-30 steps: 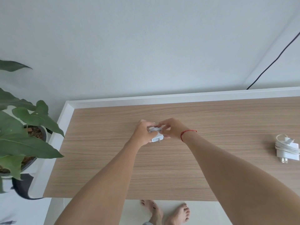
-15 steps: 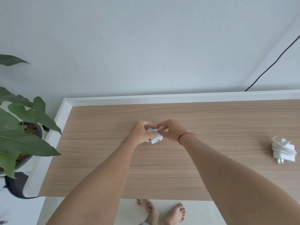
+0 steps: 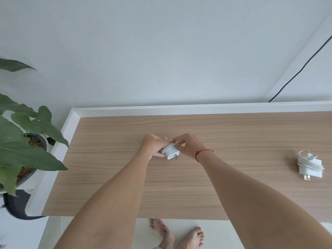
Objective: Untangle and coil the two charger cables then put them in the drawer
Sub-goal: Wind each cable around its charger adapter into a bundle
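Note:
Over the middle of the wooden desk [image 3: 233,133], both hands meet around a small white charger [image 3: 172,153] with its white cable wound around the body and its prongs facing me. My left hand [image 3: 153,146] grips the charger's left side. My right hand [image 3: 188,145], with a red string on the wrist, pinches the cable at the top of the winding. A second white charger [image 3: 310,167] lies on the desk at the far right, its cable wrapped around it and untouched. No drawer is visible.
A potted plant [image 3: 21,141] with large green leaves stands beside the desk's left edge. A black cable [image 3: 305,65] runs down the wall at the back right. A white raised rim [image 3: 179,107] borders the desk's far and left sides. Bare feet show below the front edge.
The hands stay together on the charger. More cable now shows wound around its body, and a small loop of cable sticks up behind the fingers. The view has shifted slightly.

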### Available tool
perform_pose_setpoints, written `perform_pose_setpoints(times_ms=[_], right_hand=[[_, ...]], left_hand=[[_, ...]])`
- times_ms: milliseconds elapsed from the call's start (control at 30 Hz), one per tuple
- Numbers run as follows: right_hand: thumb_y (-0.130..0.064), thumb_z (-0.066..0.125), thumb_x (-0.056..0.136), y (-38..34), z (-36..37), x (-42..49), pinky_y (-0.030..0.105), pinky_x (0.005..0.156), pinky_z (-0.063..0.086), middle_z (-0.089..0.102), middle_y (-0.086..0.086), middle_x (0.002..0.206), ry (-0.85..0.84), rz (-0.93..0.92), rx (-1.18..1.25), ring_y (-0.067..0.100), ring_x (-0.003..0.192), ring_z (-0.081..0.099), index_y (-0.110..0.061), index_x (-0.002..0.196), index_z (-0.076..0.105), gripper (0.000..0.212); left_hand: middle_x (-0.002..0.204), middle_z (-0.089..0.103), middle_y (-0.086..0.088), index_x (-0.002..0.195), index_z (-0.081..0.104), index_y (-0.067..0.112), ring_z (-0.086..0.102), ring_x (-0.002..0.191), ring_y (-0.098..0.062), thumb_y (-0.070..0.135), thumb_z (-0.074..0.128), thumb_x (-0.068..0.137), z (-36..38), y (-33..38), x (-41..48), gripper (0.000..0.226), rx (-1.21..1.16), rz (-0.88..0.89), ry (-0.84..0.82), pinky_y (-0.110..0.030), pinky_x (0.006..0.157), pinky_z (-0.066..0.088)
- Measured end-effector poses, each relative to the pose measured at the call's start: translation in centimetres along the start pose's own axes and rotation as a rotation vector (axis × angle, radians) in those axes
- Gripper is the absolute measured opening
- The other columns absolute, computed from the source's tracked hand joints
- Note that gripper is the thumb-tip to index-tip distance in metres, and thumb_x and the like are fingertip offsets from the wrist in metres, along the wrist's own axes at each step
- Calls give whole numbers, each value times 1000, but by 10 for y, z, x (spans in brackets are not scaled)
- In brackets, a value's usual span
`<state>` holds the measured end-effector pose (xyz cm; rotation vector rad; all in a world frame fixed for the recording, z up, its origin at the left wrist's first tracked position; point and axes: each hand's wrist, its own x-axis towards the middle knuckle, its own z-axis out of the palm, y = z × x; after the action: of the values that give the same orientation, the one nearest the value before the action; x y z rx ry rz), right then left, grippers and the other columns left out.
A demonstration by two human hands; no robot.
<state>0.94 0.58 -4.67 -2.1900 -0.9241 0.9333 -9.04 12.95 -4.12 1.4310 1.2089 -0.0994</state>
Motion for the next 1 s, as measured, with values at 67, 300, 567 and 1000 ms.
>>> perform_pose_setpoints(times_ms=[67,300,567,1000], right_hand=[[-14,60,90,0,2,0,26,76,46,69,4,109,0,-6,-8,17,105,64,-23,104,73,22],[-10,58,90,0,2,0,25,81,46,69,5,111,-8,-52,-30,17,107,62,-19,107,73,25],[-15,66,87,-3,5,-4,34,82,52,72,9,102,-2,-79,-38,21,101,65,-14,103,76,19],[-10,60,83,-11,18,-6,35,69,56,71,10,87,122,-64,-14,26,81,66,-10,90,76,17]], left_hand=[[83,70,-11,92,72,-3,67,72,-17,13,79,75,-4,0,-3,24,-23,-41,-37,-36,68,62],[78,65,-10,98,68,-6,61,62,-16,11,78,75,-2,-2,-2,30,-42,-64,-11,-37,62,62],[90,72,-16,95,69,-4,72,71,-23,15,77,80,6,-3,-4,25,-24,-36,50,-33,58,62],[90,73,-16,89,69,0,73,74,-23,18,75,82,4,-5,-10,20,-65,-16,72,-34,63,62]])
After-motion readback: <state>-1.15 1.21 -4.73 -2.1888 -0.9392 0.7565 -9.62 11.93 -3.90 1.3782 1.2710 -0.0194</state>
